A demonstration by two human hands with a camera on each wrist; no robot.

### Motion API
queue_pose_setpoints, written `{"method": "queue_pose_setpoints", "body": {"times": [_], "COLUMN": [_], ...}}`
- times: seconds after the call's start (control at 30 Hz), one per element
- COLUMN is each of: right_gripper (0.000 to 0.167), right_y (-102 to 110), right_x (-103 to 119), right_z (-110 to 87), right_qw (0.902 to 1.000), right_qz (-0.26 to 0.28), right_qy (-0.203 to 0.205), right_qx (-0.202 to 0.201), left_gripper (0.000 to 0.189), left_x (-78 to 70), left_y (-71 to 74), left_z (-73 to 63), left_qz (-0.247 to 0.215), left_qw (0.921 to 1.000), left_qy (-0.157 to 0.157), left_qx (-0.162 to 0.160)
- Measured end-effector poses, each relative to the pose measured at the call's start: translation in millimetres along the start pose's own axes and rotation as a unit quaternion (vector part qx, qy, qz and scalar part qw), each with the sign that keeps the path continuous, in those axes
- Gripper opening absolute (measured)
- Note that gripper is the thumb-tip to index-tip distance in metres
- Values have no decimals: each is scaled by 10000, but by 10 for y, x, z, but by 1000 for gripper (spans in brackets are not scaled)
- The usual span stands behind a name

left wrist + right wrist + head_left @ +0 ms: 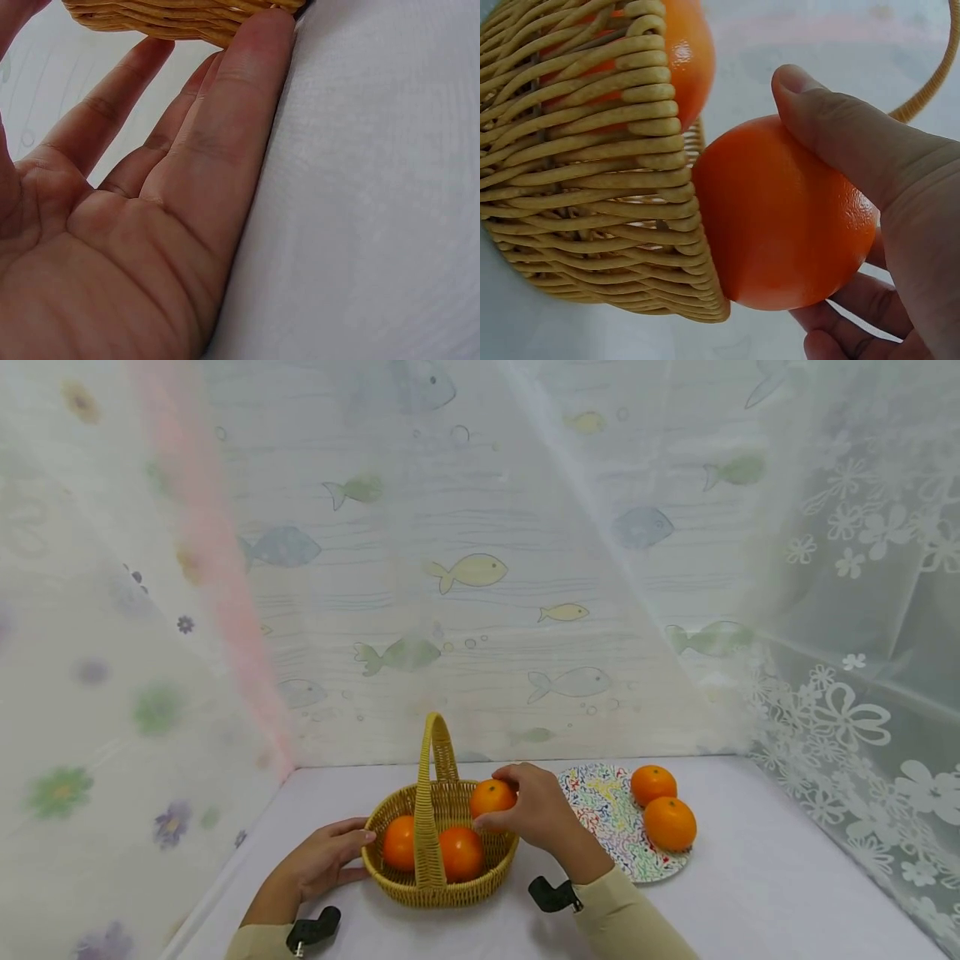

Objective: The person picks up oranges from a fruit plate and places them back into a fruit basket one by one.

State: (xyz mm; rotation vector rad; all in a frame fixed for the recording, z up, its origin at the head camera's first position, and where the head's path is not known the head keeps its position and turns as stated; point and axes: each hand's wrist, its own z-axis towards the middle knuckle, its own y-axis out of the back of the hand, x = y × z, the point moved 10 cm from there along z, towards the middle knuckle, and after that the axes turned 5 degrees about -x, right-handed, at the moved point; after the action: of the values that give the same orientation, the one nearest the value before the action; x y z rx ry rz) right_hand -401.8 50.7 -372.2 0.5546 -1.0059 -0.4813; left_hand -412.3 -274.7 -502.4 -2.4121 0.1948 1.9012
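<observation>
My right hand (538, 806) grips an orange (492, 799) between thumb and fingers at the right rim of a yellow wicker basket (426, 897). In the right wrist view this orange (780, 217) sits right against the woven rim, with its lower side overlapping the basket's edge. Two more oranges lie inside, one left of the tall handle (426, 810) and another orange (461, 853) just right of it. The left hand (324, 860) touches the basket's left side; in the left wrist view its extended fingers (232, 112) reach the weave low down, close along the white cloth.
A round plate with a colourful squiggle pattern (600, 810) lies to the right, bearing two oranges (670, 824) at its right edge. A white cloth (757, 868) covers the table. Sheer curtains printed with fish and flowers (480, 568) hang behind and at both sides.
</observation>
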Motion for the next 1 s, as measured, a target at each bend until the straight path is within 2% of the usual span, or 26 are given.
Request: {"method": "queue_pose_setpoints", "body": {"times": [0.63,1.0], "right_gripper": [67,72], "right_y": [-148,-227], "right_x": [-2,-22], "right_z": [-22,-22], "right_qw": [9992,9976], "right_qz": [-277,-518], "right_qy": [187,370], "right_qx": [208,275], "left_gripper": [73,74], "left_x": [32,-3], "left_y": [12,-16], "left_z": [-8,-25], "left_qz": [-15,-68], "left_qw": [9999,10000], "left_qy": [123,15], "left_qx": [28,43]}}
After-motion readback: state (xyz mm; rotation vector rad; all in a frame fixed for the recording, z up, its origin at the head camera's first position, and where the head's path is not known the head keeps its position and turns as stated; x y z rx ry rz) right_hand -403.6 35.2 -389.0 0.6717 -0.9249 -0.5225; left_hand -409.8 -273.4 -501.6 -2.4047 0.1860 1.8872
